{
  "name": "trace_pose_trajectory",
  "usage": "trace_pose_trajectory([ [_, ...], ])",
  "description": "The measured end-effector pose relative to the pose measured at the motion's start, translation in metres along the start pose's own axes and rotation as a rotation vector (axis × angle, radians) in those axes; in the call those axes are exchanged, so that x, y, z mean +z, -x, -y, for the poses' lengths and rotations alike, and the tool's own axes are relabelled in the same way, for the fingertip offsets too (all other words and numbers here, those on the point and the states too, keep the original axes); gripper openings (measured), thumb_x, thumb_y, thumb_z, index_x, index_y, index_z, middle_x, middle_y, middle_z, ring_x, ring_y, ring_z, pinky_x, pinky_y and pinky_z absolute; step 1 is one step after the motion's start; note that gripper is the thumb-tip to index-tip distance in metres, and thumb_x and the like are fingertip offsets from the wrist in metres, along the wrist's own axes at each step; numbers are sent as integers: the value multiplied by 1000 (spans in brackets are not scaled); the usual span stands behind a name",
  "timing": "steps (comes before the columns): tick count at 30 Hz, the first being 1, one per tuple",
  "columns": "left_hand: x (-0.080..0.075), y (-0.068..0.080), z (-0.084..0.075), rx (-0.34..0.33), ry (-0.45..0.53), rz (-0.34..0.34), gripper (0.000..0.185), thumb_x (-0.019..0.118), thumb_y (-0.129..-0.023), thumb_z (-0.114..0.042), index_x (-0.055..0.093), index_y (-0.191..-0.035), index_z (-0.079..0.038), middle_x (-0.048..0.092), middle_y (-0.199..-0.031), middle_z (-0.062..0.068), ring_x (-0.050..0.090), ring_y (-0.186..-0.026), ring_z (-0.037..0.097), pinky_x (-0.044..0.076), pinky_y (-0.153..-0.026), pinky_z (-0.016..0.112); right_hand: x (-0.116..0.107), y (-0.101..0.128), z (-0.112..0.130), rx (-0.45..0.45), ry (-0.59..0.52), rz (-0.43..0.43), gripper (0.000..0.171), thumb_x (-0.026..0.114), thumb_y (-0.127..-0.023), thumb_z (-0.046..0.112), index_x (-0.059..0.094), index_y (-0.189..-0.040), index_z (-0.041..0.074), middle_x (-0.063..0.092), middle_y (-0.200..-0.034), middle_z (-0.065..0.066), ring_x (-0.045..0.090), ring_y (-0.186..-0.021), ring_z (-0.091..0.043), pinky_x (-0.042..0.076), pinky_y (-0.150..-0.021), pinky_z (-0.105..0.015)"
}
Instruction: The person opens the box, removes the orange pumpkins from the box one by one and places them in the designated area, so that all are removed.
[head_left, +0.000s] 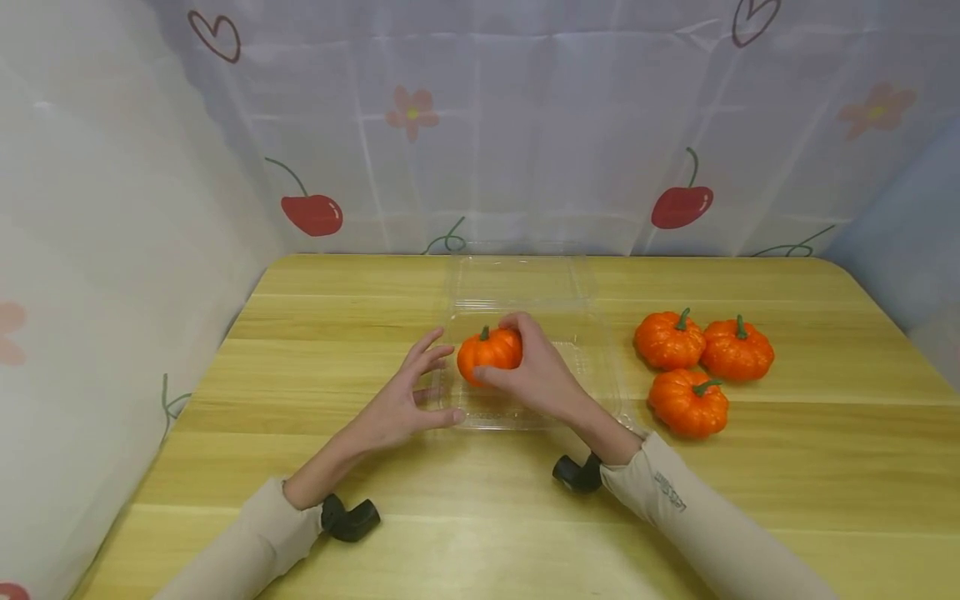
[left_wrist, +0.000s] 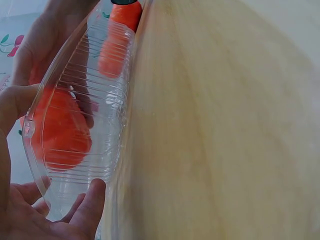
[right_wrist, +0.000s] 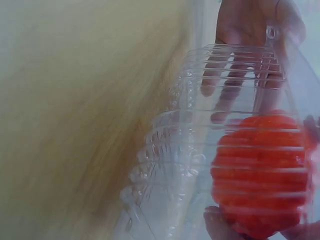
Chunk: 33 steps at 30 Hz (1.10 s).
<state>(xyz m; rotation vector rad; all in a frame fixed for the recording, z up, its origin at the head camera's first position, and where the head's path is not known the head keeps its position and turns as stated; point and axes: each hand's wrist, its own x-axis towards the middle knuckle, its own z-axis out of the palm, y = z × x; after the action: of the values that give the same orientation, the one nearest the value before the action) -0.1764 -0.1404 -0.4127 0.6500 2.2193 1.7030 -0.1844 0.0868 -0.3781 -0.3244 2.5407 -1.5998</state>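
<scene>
In the head view my right hand (head_left: 536, 371) grips a small orange pumpkin (head_left: 480, 357) with a green stem, thumb in front and fingers behind. The pumpkin is over the left part of a clear plastic clamshell box (head_left: 603, 367), whose lid (head_left: 517, 279) lies folded back. My left hand (head_left: 397, 400) is at the box's left side with fingers spread, its thumb tip right at the front rim. Seen from the left wrist, the pumpkin (left_wrist: 60, 132) shows through the ribbed wall. From the right wrist, the pumpkin (right_wrist: 262, 175) and left hand (right_wrist: 245, 50) show through it.
To the right of the box three more pumpkins sit close together: one at the back left (head_left: 663, 343), one at the back right (head_left: 738, 354) and one in front (head_left: 686, 408). The wooden table (head_left: 465, 517) meets a printed curtain (head_left: 525, 150) behind.
</scene>
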Motion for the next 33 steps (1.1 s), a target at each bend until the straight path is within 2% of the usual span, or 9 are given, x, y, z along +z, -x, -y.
trace_pose_trajectory([
  [6,0,0,0,-3,10,4,105,82,-81,-10,13,-159,-23,24,-158,9,31,-140,32,42,-106,49,-7,10,3,-1,48,0,81,73,-79,26,34,-149,11,42,-134,-13,56,-106,-29,53,-86,-43],
  [11,1,0,0,2,16,5,105,82,-81,-9,13,-159,-22,24,-158,10,29,-141,34,42,-106,49,-13,17,5,3,65,-9,75,73,-78,26,42,-144,9,41,-131,-14,56,-106,-30,54,-86,-43],
  [21,0,1,0,-6,23,10,105,82,-81,-10,13,-158,-28,24,-157,11,29,-140,35,41,-106,50,-20,30,9,-32,-28,-36,74,76,-79,22,41,-143,8,39,-135,-12,52,-113,-31,52,-91,-45],
  [28,-1,1,2,1,2,3,105,82,-81,-10,13,-158,-26,24,-157,11,29,-140,35,41,-106,51,-28,38,5,-42,-31,-34,75,80,-82,30,42,-142,8,41,-140,-7,52,-116,-29,52,-91,-43],
  [33,-1,0,3,8,1,2,104,82,-80,-9,15,-158,-24,24,-157,12,29,-140,35,42,-106,51,-39,47,5,-51,11,-61,76,81,-82,33,44,-143,9,46,-140,-7,51,-117,-30,51,-90,-41],
])
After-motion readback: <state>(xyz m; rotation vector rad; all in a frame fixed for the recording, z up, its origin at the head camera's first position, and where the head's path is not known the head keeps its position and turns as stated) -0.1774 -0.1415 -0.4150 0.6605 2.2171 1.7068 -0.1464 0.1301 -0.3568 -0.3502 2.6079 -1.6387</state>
